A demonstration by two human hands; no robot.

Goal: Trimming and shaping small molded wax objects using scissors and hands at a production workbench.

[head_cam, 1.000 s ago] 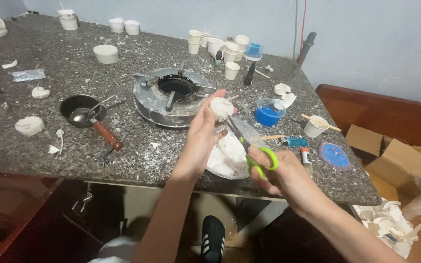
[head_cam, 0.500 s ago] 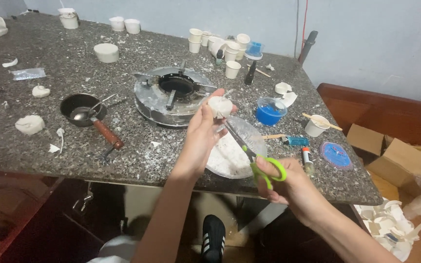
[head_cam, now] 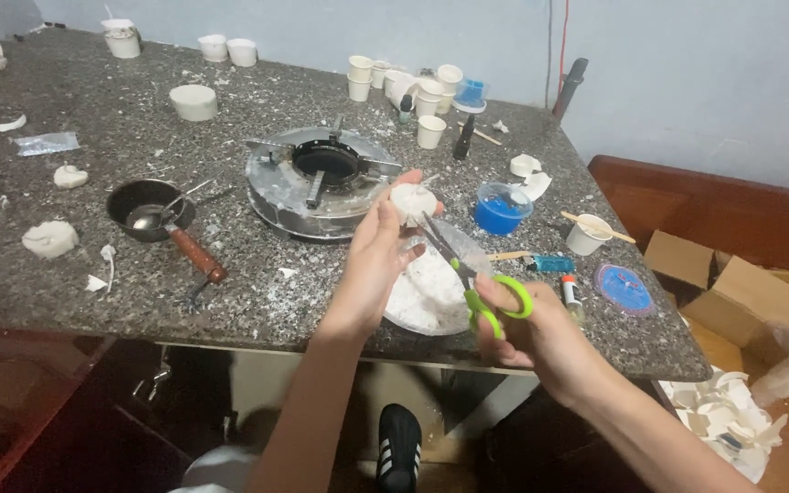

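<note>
My left hand [head_cam: 378, 254] is raised above the counter and holds a small white lump [head_cam: 412, 201] at its fingertips. My right hand [head_cam: 541, 333] grips green-handled scissors [head_cam: 472, 283]. Their blades point up and left, with the tips touching the lump. Below both hands a plate [head_cam: 454, 321] of white scraps sits at the counter's front edge.
A round metal stove [head_cam: 317, 183] stands mid-counter on the dark stone counter [head_cam: 139, 137]. A small black pan [head_cam: 162, 219] with a spoon lies left. A blue-filled cup [head_cam: 500, 208], several white cups [head_cam: 394, 82], a lighter [head_cam: 552, 264] and white lumps lie about. Cardboard boxes [head_cam: 741, 283] sit right.
The lump in my left hand stays in place. My right hand with the scissors has dropped lower and toward me, with the blades still reaching the lump.
</note>
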